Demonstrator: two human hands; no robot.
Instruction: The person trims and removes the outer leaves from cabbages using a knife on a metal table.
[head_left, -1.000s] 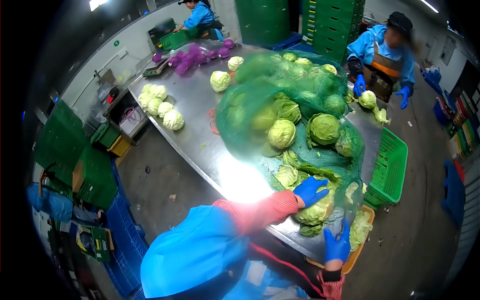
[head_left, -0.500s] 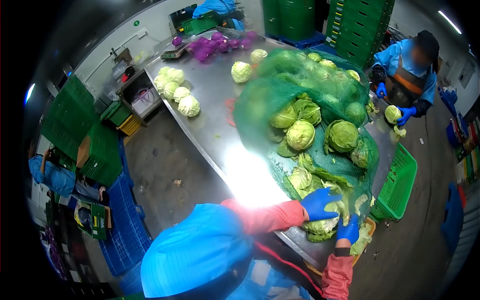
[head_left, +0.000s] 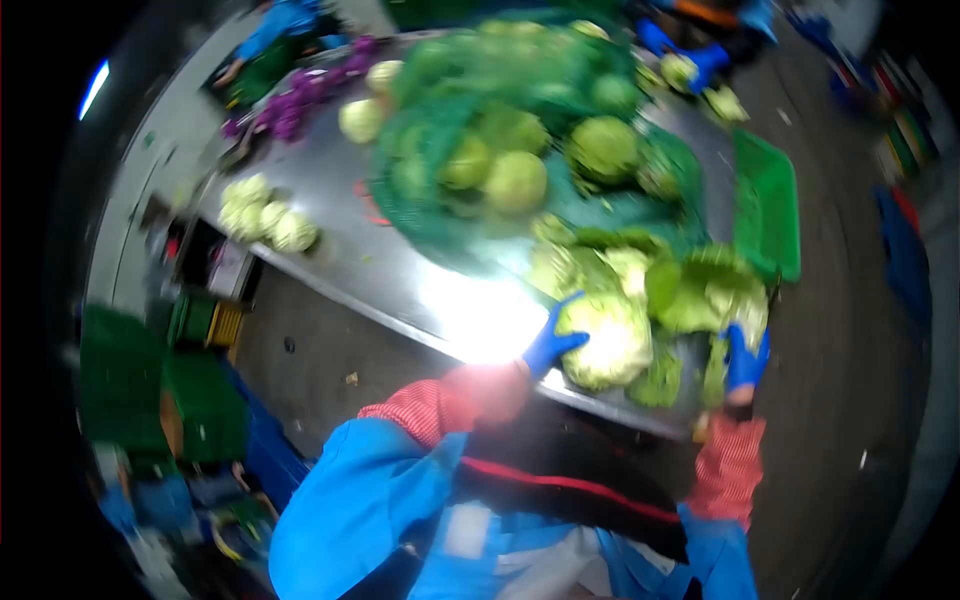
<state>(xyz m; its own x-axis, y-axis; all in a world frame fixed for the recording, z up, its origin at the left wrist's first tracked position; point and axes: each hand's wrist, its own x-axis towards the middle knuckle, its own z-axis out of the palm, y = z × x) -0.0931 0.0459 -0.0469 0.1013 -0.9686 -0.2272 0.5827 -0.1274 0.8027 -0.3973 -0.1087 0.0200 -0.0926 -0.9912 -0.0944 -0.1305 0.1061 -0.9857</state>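
My left hand (head_left: pixel 557 340), in a blue glove, rests against the left side of a pale green cabbage (head_left: pixel 606 342), thumb and fingers spread around it. At the table's right end my right hand (head_left: pixel 746 360), gloved too, is closed on large green outer leaves (head_left: pixel 712 290). Those leaves stand apart from the cabbage, to its right. Loose leaves (head_left: pixel 657 378) lie beside the cabbage. Behind it, more cabbages (head_left: pixel 603 150) sit in and on a green mesh net (head_left: pixel 440 235).
A metal table (head_left: pixel 345 270) carries trimmed cabbages (head_left: pixel 268 215) at the left and purple ones (head_left: pixel 290 105) at the far left. A green crate (head_left: pixel 768 205) stands past the right edge. Across the table, a co-worker's gloved hand (head_left: pixel 708 65) is at another cabbage.
My right hand has moved right with the outer leaves, away from the cabbage. My left hand has shifted to the cabbage's left side. The camera view has turned and tilted down.
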